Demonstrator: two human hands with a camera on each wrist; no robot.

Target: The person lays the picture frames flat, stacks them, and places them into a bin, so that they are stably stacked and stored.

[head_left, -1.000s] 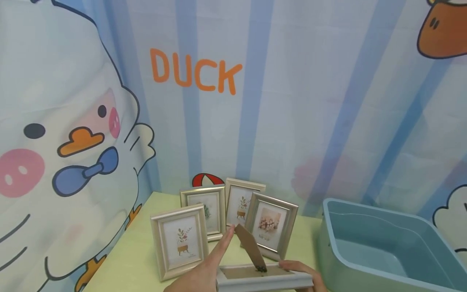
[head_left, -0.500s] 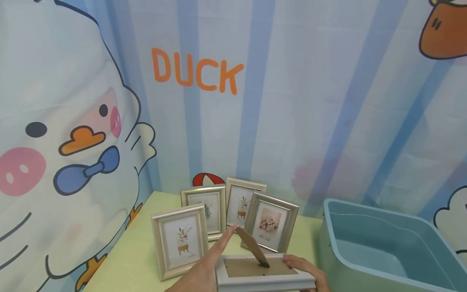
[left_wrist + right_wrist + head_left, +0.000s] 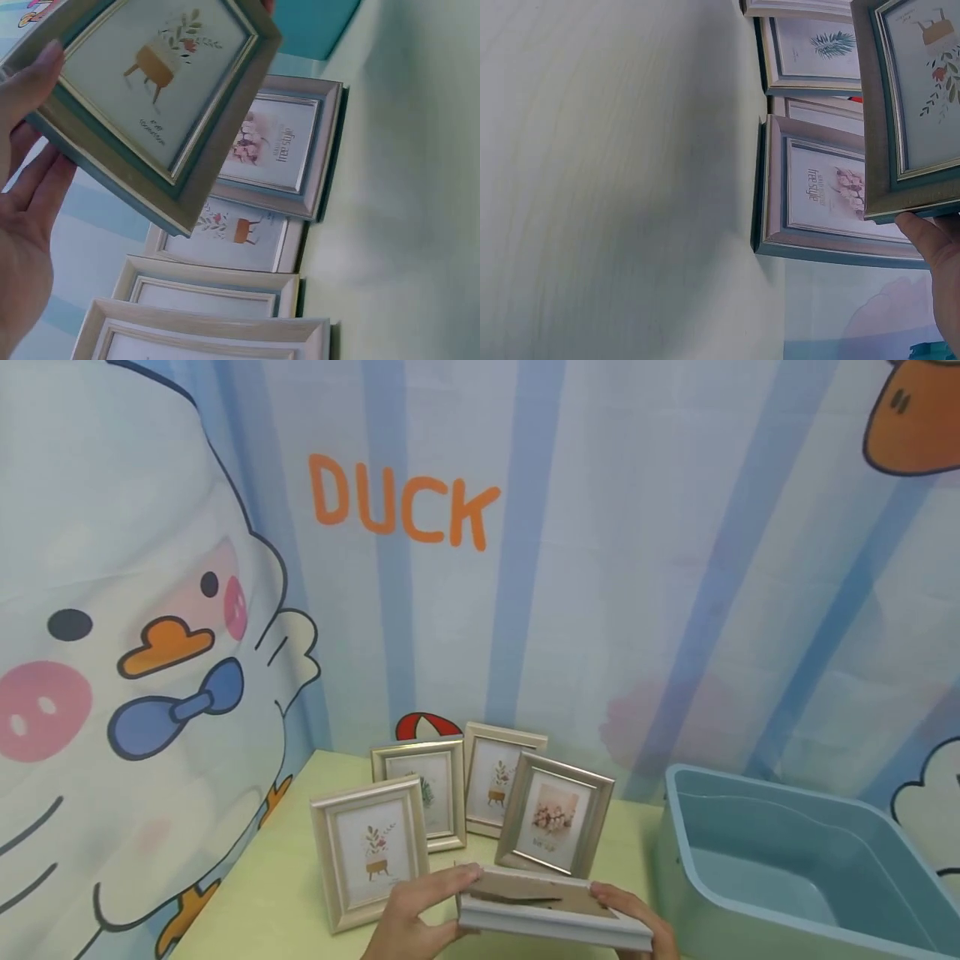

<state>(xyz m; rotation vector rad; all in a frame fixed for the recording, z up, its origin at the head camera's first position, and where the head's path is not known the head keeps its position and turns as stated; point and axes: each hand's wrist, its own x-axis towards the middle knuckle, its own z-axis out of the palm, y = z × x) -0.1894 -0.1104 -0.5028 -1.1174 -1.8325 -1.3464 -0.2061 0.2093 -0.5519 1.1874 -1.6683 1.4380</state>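
Observation:
Above the table, both hands hold a picture frame [image 3: 546,928] with its brown backing facing up. The left hand [image 3: 423,912] pinches its left end, thumb low and index finger on top. At the opposite end the right hand [image 3: 643,920] grips the edge, fingers over the backing. A support leg [image 3: 517,899] lies nearly flat against the back, showing as a thin dark line. From below, the left wrist view shows the held frame's front, a print [image 3: 154,67] of a potted plant on legs. That same front appears beside the right hand [image 3: 939,240] in the right wrist view.
Several picture frames stand behind the hands: a plant frame [image 3: 371,852] at the left, a leaf frame [image 3: 431,793], another plant frame [image 3: 495,785] and a pink flower frame [image 3: 555,814]. A blue-green bin [image 3: 780,935] stands at right on the pale yellow table [image 3: 255,877]. A cartoon curtain [image 3: 600,568] hangs behind.
The support leg, raised from the back earlier with the left fingertip at its top, has folded down. The left hand now pinches the frame's end; the frame has tilted slightly.

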